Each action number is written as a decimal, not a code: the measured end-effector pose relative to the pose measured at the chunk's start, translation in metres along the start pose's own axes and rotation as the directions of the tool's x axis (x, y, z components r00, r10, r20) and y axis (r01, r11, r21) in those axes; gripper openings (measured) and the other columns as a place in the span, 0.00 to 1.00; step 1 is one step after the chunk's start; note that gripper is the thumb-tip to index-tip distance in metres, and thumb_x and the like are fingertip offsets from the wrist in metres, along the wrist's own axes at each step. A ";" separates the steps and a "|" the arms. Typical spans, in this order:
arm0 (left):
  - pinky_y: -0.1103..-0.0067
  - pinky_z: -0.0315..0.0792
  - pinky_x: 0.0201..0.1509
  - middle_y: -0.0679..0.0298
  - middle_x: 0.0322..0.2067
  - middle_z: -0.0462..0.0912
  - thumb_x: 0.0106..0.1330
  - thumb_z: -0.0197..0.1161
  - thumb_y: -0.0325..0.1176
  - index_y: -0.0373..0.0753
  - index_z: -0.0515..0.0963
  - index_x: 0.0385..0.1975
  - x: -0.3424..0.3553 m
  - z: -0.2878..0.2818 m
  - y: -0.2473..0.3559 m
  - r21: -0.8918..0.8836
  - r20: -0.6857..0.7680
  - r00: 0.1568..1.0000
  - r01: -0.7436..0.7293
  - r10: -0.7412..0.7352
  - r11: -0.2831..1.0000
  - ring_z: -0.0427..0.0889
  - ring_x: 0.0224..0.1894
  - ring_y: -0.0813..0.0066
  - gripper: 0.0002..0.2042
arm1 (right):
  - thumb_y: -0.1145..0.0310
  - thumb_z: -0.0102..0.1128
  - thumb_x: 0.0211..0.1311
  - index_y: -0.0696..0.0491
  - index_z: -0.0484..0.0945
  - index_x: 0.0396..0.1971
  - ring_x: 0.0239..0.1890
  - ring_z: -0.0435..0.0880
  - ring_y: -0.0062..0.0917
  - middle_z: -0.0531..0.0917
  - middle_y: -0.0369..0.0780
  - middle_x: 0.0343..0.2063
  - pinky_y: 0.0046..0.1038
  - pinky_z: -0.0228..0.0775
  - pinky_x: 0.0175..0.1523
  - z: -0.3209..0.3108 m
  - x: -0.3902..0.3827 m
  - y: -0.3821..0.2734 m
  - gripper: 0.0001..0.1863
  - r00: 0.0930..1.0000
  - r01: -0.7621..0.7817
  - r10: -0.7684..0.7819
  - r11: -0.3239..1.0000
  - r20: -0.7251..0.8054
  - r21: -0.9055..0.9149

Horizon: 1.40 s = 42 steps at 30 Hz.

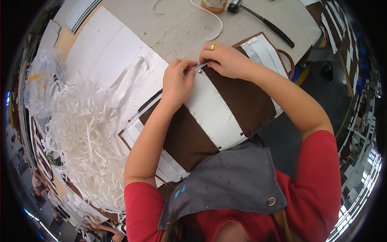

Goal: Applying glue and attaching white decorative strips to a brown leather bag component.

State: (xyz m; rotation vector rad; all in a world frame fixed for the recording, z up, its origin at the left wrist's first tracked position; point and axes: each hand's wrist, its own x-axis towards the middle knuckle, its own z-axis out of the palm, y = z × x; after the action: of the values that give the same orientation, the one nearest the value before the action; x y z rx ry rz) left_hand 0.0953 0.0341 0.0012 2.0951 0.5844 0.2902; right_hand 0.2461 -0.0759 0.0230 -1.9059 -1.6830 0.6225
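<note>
A brown-and-white striped fabric panel [213, 107] lies in front of me, its near edge close to my apron. Small dark rivets dot its near edge, and a shiny one sits by the far edge. My left hand [177, 80] is closed on that far edge, thumb and fingers pinching it left of the shiny rivet. Just to the right, my right hand [227, 60], with a gold ring, pinches the same edge. A narrow pale strip [147, 105] runs along the edge toward my left hand; its part under the fingers is mostly hidden. White brown-trimmed pieces [264, 50] show beneath the panel.
A large heap of white ribbon strips [86, 141] covers the left side. Beyond it lies a clear plastic bag [42, 80]. A black-handled hammer [268, 26] rests at the far right, beside a round tan container [213, 5]. A loose white cord [215, 20] curls across the table.
</note>
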 end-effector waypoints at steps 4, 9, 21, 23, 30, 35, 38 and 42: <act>0.73 0.69 0.36 0.56 0.29 0.75 0.52 0.59 0.26 0.35 0.78 0.32 0.001 -0.003 -0.001 -0.056 0.036 0.999 0.032 -0.030 0.998 0.76 0.31 0.63 0.08 | 0.78 0.54 0.50 0.53 0.73 0.29 0.42 0.73 0.31 0.75 0.36 0.33 0.31 0.67 0.45 -0.001 0.001 -0.001 0.06 1.000 -0.004 0.005 0.999 0.031 -0.052; 0.72 0.69 0.34 0.56 0.27 0.76 0.52 0.59 0.28 0.35 0.78 0.28 0.005 0.001 0.000 -0.002 -0.054 0.996 -0.075 0.074 0.997 0.75 0.27 0.63 0.05 | 0.78 0.53 0.50 0.52 0.74 0.31 0.40 0.73 0.30 0.75 0.36 0.33 0.31 0.66 0.44 0.007 -0.010 0.001 0.08 0.997 0.032 -0.040 0.993 -0.072 -0.117; 0.74 0.61 0.40 0.60 0.26 0.75 0.53 0.59 0.28 0.37 0.77 0.25 0.002 0.010 -0.003 0.054 -0.081 0.996 -0.019 0.023 0.998 0.74 0.27 0.66 0.03 | 0.80 0.53 0.49 0.54 0.74 0.34 0.41 0.73 0.32 0.75 0.38 0.34 0.31 0.64 0.47 0.011 -0.015 -0.001 0.11 0.989 0.040 -0.047 0.998 -0.141 -0.053; 0.74 0.60 0.41 0.61 0.27 0.75 0.53 0.58 0.27 0.37 0.77 0.27 0.001 0.008 -0.006 0.039 -0.080 0.992 -0.092 0.095 0.995 0.74 0.28 0.66 0.04 | 0.81 0.53 0.48 0.54 0.73 0.34 0.40 0.73 0.33 0.75 0.38 0.34 0.31 0.64 0.47 0.008 -0.011 0.003 0.11 0.992 0.043 -0.047 0.998 -0.116 -0.037; 0.76 0.60 0.41 0.62 0.28 0.76 0.54 0.58 0.26 0.39 0.79 0.32 0.002 0.001 -0.005 -0.011 0.029 0.999 -0.040 0.041 0.999 0.73 0.30 0.67 0.07 | 0.80 0.53 0.48 0.53 0.74 0.29 0.39 0.73 0.31 0.75 0.35 0.31 0.32 0.68 0.42 0.001 -0.001 0.005 0.08 0.999 0.032 -0.032 0.999 -0.018 -0.012; 0.77 0.60 0.40 0.63 0.28 0.76 0.54 0.57 0.24 0.40 0.80 0.32 0.003 -0.001 -0.011 -0.010 0.028 0.989 -0.144 0.144 0.990 0.72 0.29 0.69 0.07 | 0.78 0.53 0.47 0.52 0.74 0.28 0.37 0.72 0.28 0.75 0.31 0.31 0.30 0.67 0.41 0.003 -0.002 0.009 0.07 0.990 0.144 -0.142 0.979 0.021 -0.142; 0.77 0.60 0.39 0.65 0.26 0.75 0.54 0.57 0.23 0.40 0.80 0.31 0.004 -0.004 -0.011 0.019 0.034 0.979 -0.202 0.201 0.979 0.72 0.29 0.69 0.08 | 0.77 0.53 0.49 0.51 0.75 0.30 0.37 0.73 0.26 0.75 0.31 0.32 0.31 0.65 0.42 0.001 -0.006 0.005 0.07 0.988 0.152 -0.144 0.961 0.051 -0.233; 0.78 0.63 0.38 0.67 0.30 0.75 0.49 0.59 0.21 0.39 0.79 0.34 -0.001 -0.003 -0.015 0.207 0.090 0.907 -0.422 0.412 0.883 0.72 0.32 0.71 0.12 | 0.74 0.53 0.49 0.52 0.76 0.33 0.42 0.74 0.23 0.76 0.32 0.37 0.31 0.64 0.46 0.011 -0.020 0.000 0.10 0.989 0.144 -0.141 0.898 0.037 -0.415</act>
State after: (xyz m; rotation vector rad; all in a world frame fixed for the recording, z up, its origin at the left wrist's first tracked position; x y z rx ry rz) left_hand 0.0888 0.0435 -0.0096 2.4311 0.1320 0.4385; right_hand 0.2366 -0.0952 0.0152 -2.0318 -2.0665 0.2179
